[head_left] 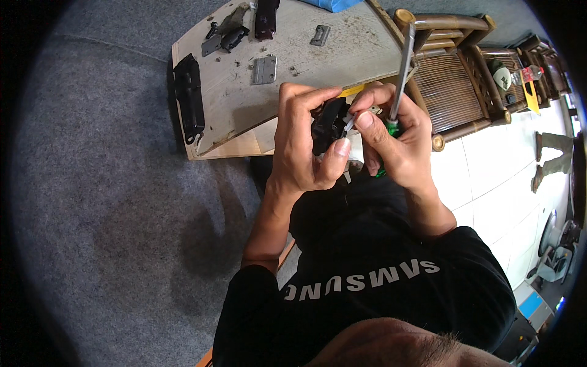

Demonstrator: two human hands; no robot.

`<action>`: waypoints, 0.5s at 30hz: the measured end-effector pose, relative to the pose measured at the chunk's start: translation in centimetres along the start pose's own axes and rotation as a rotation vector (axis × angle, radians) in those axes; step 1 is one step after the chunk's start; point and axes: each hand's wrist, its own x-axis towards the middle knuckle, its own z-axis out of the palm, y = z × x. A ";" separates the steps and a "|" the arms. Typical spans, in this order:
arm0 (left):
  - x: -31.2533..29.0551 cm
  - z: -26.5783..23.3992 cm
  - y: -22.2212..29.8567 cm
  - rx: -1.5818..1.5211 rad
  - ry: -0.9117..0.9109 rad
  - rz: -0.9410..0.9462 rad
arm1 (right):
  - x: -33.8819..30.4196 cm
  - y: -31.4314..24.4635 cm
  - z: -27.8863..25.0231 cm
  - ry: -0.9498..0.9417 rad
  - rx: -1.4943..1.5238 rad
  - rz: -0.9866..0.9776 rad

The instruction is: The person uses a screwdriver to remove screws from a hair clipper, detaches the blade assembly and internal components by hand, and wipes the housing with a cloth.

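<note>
My left hand is closed around a black plastic part, held up in front of me just past the table's near edge. In my right hand is a screwdriver with a green handle, tucked against the palm, its metal shaft pointing up and away. The right thumb and forefinger also pinch a small whitish piece against the black part. Whether that piece is attached to it I cannot tell. My fingers hide much of both the part and the screwdriver's handle.
The worn table bears a metal plate, a small metal bracket, a long black part, another dark part and scattered screws. A bamboo chair stands close on the right; a grey wall lies left.
</note>
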 end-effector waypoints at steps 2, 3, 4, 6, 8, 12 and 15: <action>-0.1 -0.1 -0.1 -0.020 -0.008 -0.029 | 0.2 -0.6 -0.4 -0.027 -0.006 0.040; -0.1 -0.1 -0.1 -0.020 -0.009 -0.028 | 0.4 -0.8 -0.6 -0.050 -0.014 0.079; -0.1 -0.1 -0.2 -0.050 -0.016 -0.046 | 0.5 -0.7 -0.6 -0.050 -0.014 0.078; 0.0 -0.1 -0.3 -0.080 -0.024 -0.064 | 0.7 -0.2 -0.6 -0.035 -0.244 -0.217; 0.0 -0.1 -0.3 -0.267 -0.040 -0.151 | 1.2 0.3 -0.8 -0.038 -0.405 -0.484; 0.1 -0.1 -0.2 -0.289 -0.025 -0.157 | 1.4 0.4 -0.7 -0.028 -0.535 -0.649; 0.1 -0.2 -0.1 -0.200 -0.038 -0.157 | 1.3 0.5 -0.6 -0.003 -0.598 -0.694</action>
